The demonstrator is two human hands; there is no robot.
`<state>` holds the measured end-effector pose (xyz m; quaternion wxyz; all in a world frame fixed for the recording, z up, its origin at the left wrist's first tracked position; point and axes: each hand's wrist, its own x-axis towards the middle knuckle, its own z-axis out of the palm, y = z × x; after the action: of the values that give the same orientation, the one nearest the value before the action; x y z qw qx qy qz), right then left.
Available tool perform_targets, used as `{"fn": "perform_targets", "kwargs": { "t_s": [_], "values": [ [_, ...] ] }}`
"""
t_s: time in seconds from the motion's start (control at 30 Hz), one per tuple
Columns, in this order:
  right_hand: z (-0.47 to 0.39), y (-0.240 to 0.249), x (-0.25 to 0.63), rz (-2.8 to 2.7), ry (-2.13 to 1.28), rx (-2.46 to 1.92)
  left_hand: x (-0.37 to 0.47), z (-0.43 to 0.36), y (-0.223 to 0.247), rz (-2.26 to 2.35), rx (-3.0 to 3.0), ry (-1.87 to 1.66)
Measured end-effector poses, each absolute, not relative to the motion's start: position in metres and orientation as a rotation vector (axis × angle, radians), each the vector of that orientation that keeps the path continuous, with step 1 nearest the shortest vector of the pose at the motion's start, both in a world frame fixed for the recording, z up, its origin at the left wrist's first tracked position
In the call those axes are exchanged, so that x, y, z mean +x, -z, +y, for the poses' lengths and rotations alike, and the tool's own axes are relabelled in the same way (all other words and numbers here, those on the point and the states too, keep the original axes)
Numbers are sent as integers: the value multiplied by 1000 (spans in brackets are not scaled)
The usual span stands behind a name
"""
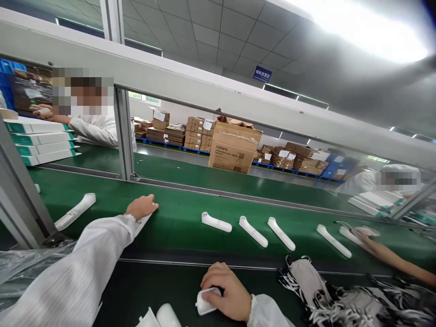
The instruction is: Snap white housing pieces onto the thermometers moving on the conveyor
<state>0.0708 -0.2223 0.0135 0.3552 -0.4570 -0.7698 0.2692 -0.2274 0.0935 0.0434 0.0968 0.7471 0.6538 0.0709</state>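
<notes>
Head camera view of a green conveyor belt crossing the scene, with a person's two bare hands in white sleeves. The left hand is over the left part of the belt, fingers curled; a half-covered white handset shows beneath the hand and wrist, and whether the fingers grip it cannot be told. The right hand is in front of the belt, above a dark worktop, its fingers and thumb closed around a small white plastic shell. On the belt's middle and right stretch lie four loose handsets, slim, white and bent at the neck, well apart from each other. One more angled handset lies at the belt's left end. At its right end, a co-worker's hand touches a white item. In front of the belt's right part is a heap of pale pouches and straps. Beyond the belt stand a printed cardboard box and, to the left, stacked white-and-teal cartons
</notes>
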Motion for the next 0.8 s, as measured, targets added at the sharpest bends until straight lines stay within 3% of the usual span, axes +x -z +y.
{"fn": "perform_targets", "kwargs": {
  "t_s": [0.13, 0.33, 0.8],
  "values": [
    [-204, -3, 72, -1751, -474, -1156, -181, 81, -42, 1857, 2196, -178],
    [-156, 9, 53, -1738, -51, -1326, -148, 65, -25, 2024, 1951, -435],
    [-109, 7, 6, -2058, 10, -1534, -123, 44, -7, 1908, 2103, -578]
  ]
}}
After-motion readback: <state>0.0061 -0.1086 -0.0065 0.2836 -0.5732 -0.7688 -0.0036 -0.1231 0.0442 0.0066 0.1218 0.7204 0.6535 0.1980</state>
